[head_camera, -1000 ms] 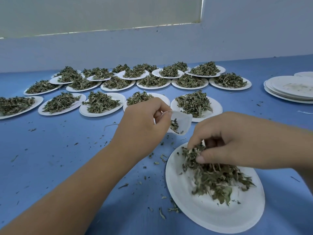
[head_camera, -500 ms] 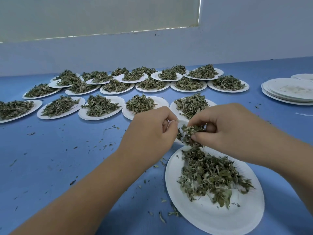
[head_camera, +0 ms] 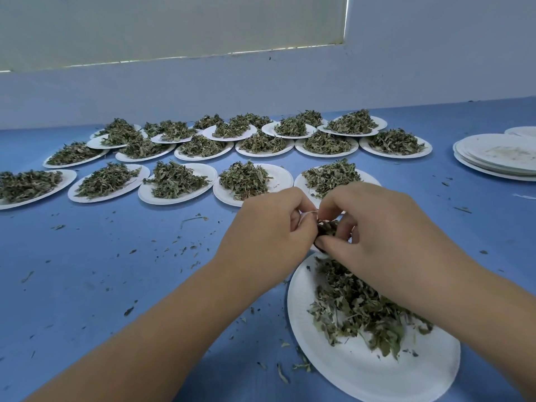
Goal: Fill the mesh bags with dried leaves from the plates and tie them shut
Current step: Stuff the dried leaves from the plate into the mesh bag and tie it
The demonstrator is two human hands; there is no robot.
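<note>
mid-frame, the left hand point(head_camera: 269, 227), grip pinching the mouth of a mesh bag point(head_camera: 322, 226), holds it just over the plate point(head_camera: 362, 375) at lower right so spills fall back, while the right hand point(head_camera: 377, 236), grip closed on dried leaves point(head_camera: 330, 233), apparently stuffs them in.

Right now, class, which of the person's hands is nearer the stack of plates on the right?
The right. The right hand is left of the stack of plates and closer to the camera; the left hand is farther left, beyond the right hand.
</note>
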